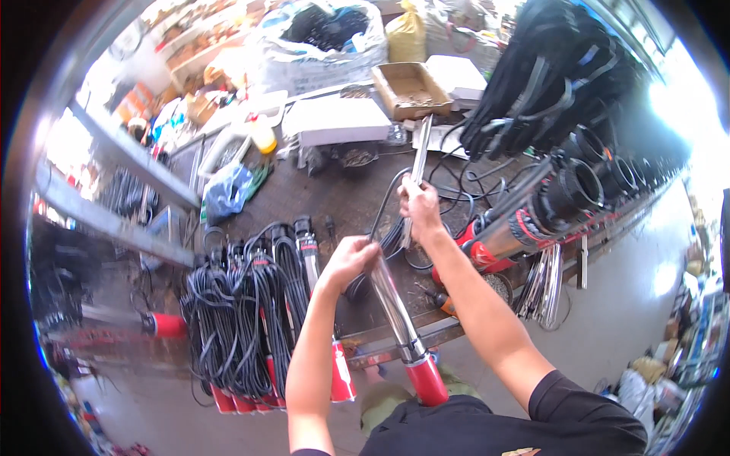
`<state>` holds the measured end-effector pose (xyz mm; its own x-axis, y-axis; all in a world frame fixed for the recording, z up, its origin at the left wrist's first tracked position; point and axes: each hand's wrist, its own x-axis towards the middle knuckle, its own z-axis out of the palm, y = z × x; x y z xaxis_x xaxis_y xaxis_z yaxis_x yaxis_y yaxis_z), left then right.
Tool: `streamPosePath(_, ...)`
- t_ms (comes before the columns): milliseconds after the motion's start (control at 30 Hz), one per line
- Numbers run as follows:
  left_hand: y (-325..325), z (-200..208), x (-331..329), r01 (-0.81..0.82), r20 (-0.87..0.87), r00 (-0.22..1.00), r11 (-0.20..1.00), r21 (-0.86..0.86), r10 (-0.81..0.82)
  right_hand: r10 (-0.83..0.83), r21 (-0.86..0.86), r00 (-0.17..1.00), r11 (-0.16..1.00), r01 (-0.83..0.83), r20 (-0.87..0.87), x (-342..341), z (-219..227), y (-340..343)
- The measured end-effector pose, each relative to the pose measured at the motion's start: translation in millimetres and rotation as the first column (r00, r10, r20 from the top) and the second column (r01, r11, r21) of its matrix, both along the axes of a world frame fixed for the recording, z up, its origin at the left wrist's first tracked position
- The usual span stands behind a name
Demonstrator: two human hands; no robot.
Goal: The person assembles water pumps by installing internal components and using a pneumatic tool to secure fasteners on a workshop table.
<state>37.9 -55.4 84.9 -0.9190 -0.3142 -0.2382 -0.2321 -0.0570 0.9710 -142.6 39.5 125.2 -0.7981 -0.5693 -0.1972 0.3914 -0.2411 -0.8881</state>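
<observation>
Your left hand (pixel 351 258) closed around the top of a shiny steel cylindrical pump with red base (pixel 403 323), propped against the workbench edge (pixel 395 334), your right hand (pixel 418 205) gripping a flat metal strip (pixel 420 152), black cable (pixel 384 205) beside it

Two hands (pixel 357 258), one steel pump (pixel 399 319)

This is a workshop, cluttered and busy. A long dark workbench (pixel 319 197) is strewn with cardboard boxes (pixel 411 89), and black cable coils (pixel 243 319) hang at its edge. Steel pumps (pixel 532 220) with red ends lie in a row.
</observation>
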Motion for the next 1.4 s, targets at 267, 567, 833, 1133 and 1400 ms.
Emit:
streamPosePath(267, -53.6, -102.2, -50.1, -0.288, -0.16, 0.954, 0.919, -0.268, 0.253, 0.526, 0.685, 0.677, 0.727, -0.045, -0.515, 66.3, -62.3, 45.9)
streamPosePath(567, -36.5, -124.0, -63.9, -0.458, -0.211, 0.858, 0.884, 0.097, 0.468, 0.554, 0.696, 0.568, 0.717, 0.046, -0.609, 77.7, -76.6, 17.1)
streamPosePath(833, -38.1, -101.3, -60.8, -0.508, -0.217, 0.841, 0.861, -0.005, 0.495, 0.622, 0.747, 0.502, 0.661, 0.074, -0.6, 76.0, -79.9, 18.9)
streamPosePath(1133, -44.8, -115.3, -66.3, -0.46, -0.096, 0.858, 0.838, 0.295, 0.505, 0.42, 0.678, 0.812, 0.734, -0.042, -0.406, 124.9, -84.4, 119.6)
streamPosePath(1400, -44.1, -107.6, -68.0, -0.453, -0.081, 0.868, 0.849, 0.273, 0.49, 0.483, 0.77, 0.675, 0.604, 0.204, -0.558, 170.9, -95.9, 141.9)
